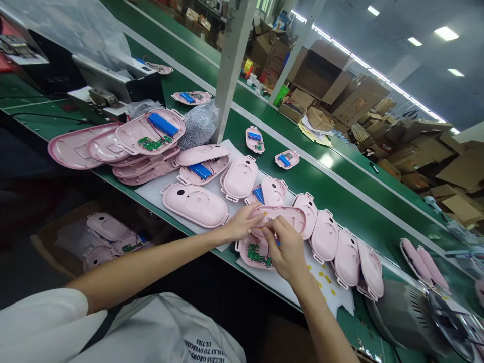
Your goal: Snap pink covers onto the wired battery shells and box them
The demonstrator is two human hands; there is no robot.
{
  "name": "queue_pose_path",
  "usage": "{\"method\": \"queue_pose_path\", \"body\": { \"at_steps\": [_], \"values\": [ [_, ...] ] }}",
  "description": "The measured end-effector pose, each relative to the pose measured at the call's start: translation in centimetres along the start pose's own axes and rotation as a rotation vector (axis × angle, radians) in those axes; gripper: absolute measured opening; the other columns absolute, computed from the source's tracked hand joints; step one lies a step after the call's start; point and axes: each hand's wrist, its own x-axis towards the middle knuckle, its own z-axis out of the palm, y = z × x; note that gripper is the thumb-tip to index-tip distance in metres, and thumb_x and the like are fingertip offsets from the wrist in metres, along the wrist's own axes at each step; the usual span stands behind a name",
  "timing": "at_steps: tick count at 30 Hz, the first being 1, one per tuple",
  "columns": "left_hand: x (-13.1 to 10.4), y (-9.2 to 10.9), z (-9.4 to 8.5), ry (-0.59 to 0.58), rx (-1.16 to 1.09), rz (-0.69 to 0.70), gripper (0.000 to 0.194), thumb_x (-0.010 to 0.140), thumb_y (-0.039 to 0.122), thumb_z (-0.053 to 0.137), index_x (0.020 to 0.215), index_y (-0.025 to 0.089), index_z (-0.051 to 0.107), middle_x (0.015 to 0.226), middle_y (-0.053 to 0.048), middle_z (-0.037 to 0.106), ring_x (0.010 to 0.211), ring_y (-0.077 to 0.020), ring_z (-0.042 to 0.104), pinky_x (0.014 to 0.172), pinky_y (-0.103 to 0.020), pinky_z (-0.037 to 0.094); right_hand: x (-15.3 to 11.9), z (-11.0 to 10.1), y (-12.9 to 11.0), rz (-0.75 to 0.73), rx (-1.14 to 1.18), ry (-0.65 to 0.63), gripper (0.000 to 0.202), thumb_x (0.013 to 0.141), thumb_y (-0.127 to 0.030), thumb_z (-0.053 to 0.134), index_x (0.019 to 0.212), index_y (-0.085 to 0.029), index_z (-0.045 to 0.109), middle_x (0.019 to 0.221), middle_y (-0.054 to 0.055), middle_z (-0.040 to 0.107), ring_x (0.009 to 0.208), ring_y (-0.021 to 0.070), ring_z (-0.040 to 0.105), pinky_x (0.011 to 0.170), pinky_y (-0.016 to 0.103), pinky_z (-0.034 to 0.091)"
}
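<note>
White short-sleeved shirt (170, 327), black lettering (206, 351)

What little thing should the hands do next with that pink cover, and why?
Maybe the right hand should gently press the tiny yellow piece onto the pink cover while the left hand steadies it. That piece shows by the left fingertips, the right fingers are close by, and similar yellow bits lie on the white sheet.

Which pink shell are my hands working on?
The pink shell with its hollow side showing, above the green circuit board; only it has your left hand and right hand at its rim.
</note>
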Motion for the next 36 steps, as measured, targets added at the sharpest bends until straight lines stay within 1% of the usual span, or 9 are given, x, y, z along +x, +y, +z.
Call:
{"method": "queue_pose_path", "body": {
  "at_steps": [3, 8, 12, 16, 20, 28, 31, 33, 36],
  "values": [
    [0.0, 0.0, 0.0, -0.026, 0.073, 0.042, 0.030, 0.088, 0.042, 0.051, 0.097, 0.013, 0.057, 0.093, -0.005, 0.062, 0.093, -0.0233, 0.057, 0.086, -0.034, 0.046, 0.5, 0.7, -0.4, -0.012, -0.017, 0.065, 0.022, 0.096, -0.029, 0.038, 0.091, -0.021, 0.058, 0.089, 0.004, 0.059, 0.080, 0.0159, 0.055, 0.071, 0.028, 0.039],
    [-0.1, -0.3, -0.1, 0.047, 0.069, 0.011, 0.027, 0.087, 0.034, 0.050, 0.102, 0.013, 0.056, 0.102, -0.008, 0.062, 0.102, -0.0255, 0.056, 0.093, -0.037, 0.043, -0.1, 1.2, 1.1, 0.099, -0.134, -0.127, 0.022, 0.096, -0.031, 0.042, 0.083, -0.020, 0.057, 0.074, 0.000, 0.059, 0.070, 0.0147, 0.053, 0.066, 0.026, 0.035],
    [0.0, -0.5, 0.0, 0.030, 0.022, 0.004, 0.027, 0.086, 0.033, 0.051, 0.104, 0.013, 0.057, 0.106, -0.008, 0.062, 0.105, -0.0256, 0.056, 0.096, -0.038, 0.042, -0.5, 1.7, 1.2, 0.096, -0.196, -0.134, 0.023, 0.096, -0.030, 0.043, 0.083, -0.020, 0.059, 0.078, 0.000, 0.060, 0.073, 0.0139, 0.054, 0.066, 0.025, 0.034],
    [-0.3, -0.2, 0.0, 0.019, -0.071, -0.028, 0.024, 0.085, 0.033, 0.051, 0.096, 0.013, 0.060, 0.092, -0.005, 0.063, 0.091, -0.0222, 0.057, 0.086, -0.033, 0.046, 0.0, 2.7, 0.6, 0.060, -0.422, -0.132, 0.020, 0.094, -0.023, 0.043, 0.091, -0.021, 0.063, 0.083, 0.002, 0.060, 0.072, 0.0146, 0.054, 0.060, 0.026, 0.030],
    [-1.4, 0.9, -0.2, -0.070, -0.288, -0.102, 0.029, 0.088, 0.033, 0.046, 0.102, 0.013, 0.061, 0.084, -0.005, 0.062, 0.077, -0.0178, 0.058, 0.072, -0.028, 0.049, 0.2, 3.4, 0.4, 0.055, -0.589, -0.066, 0.016, 0.088, -0.022, 0.052, 0.079, -0.020, 0.065, 0.077, 0.004, 0.062, 0.068, 0.0169, 0.053, 0.058, 0.028, 0.027],
    [-2.0, 0.4, -1.0, -0.165, -0.240, -0.158, 0.037, 0.074, 0.028, 0.065, 0.107, 0.012, 0.059, 0.091, -0.006, 0.064, 0.081, -0.0220, 0.062, 0.068, -0.031, 0.053, -0.5, 2.6, 0.9, 0.428, -0.437, 0.070, 0.039, 0.078, -0.050, 0.066, 0.053, -0.021, 0.056, 0.053, 0.003, 0.056, 0.049, 0.0164, 0.048, 0.050, 0.028, 0.028],
    [-2.0, 0.1, -1.4, -0.135, -0.021, -0.046, 0.038, 0.076, 0.024, 0.065, 0.112, 0.014, 0.060, 0.102, -0.007, 0.066, 0.094, -0.0233, 0.061, 0.080, -0.031, 0.051, -1.6, -1.0, 0.3, 0.312, -0.335, 0.267, 0.028, 0.081, -0.048, 0.063, 0.075, -0.021, 0.065, 0.075, 0.006, 0.065, 0.066, 0.0196, 0.058, 0.061, 0.031, 0.043],
    [-2.5, 0.5, -1.7, -0.193, 0.138, 0.042, 0.036, 0.078, 0.018, 0.060, 0.114, 0.017, 0.061, 0.102, -0.006, 0.067, 0.092, -0.0217, 0.063, 0.081, -0.030, 0.049, -2.5, -3.4, -0.2, 0.168, -0.393, 0.290, 0.041, 0.077, -0.048, 0.067, 0.107, -0.020, 0.064, 0.108, 0.012, 0.064, 0.095, 0.0263, 0.061, 0.078, 0.038, 0.048],
    [-3.8, 2.3, -2.5, -0.489, 0.302, 0.186, 0.041, 0.081, 0.010, 0.049, 0.118, 0.023, 0.061, 0.108, -0.005, 0.068, 0.093, -0.0199, 0.065, 0.082, -0.027, 0.049, -3.6, -4.0, -0.1, 0.030, -0.426, -0.120, 0.093, 0.065, -0.050, 0.077, 0.144, -0.017, 0.037, 0.144, 0.018, 0.041, 0.129, 0.0351, 0.042, 0.100, 0.048, 0.042]
  ]
}}
